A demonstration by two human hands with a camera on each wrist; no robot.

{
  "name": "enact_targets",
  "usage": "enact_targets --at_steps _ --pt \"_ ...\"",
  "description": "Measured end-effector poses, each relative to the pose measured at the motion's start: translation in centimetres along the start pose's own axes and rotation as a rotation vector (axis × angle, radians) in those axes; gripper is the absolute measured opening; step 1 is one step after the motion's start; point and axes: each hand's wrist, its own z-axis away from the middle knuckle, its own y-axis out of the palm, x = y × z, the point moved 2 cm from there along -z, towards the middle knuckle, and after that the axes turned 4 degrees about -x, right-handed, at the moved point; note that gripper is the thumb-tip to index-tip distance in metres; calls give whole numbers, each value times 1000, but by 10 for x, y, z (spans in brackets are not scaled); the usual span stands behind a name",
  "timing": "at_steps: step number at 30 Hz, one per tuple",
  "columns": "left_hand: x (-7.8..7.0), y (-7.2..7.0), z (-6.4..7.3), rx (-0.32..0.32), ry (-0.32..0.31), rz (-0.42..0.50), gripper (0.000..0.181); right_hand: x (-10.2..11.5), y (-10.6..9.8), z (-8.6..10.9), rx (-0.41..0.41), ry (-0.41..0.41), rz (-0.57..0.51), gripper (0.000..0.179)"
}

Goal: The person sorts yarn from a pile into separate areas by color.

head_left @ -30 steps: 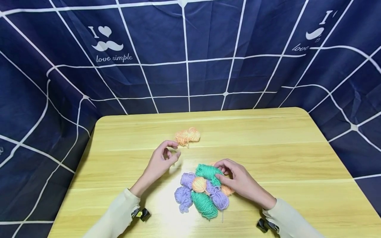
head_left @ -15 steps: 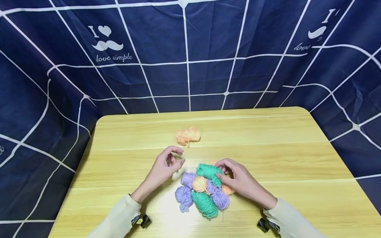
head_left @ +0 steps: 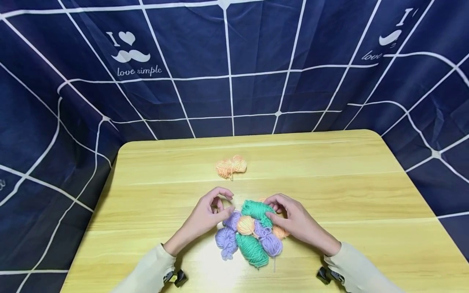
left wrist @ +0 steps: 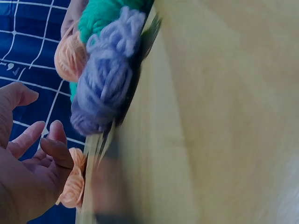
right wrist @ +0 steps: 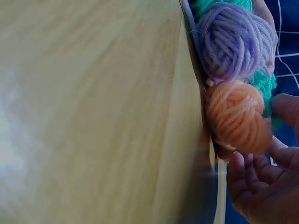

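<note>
Several yarn skeins lie heaped together on the table. My right hand (head_left: 293, 219) holds the right end of the top green yarn skein (head_left: 254, 209), thumb in front and fingers behind. My left hand (head_left: 206, 212) is at the heap's left, fingers loosely curved with nothing between them, thumb close to a purple skein (head_left: 232, 222). An orange ball (head_left: 244, 225) sits mid-heap, beside another purple skein (head_left: 271, 245) and a lower green skein (head_left: 252, 251). In the right wrist view an orange ball (right wrist: 238, 116) is beside my right fingers. Some yarn behind the right hand is hidden.
A lone orange skein (head_left: 231, 167) lies farther back on the wooden table (head_left: 157, 162). Dark blue cloth (head_left: 198, 97) with white lines hangs around the table's back and sides. A camera is strapped at each wrist.
My left hand has moved away from the lone orange skein, toward me and rightward, up to the heap. My right hand has stayed at the top green skein.
</note>
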Motion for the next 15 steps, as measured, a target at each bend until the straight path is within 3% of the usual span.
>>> enact_targets --at_steps 15 --pt "-5 13 12 81 34 7 42 -1 0 0 -1 14 -25 22"
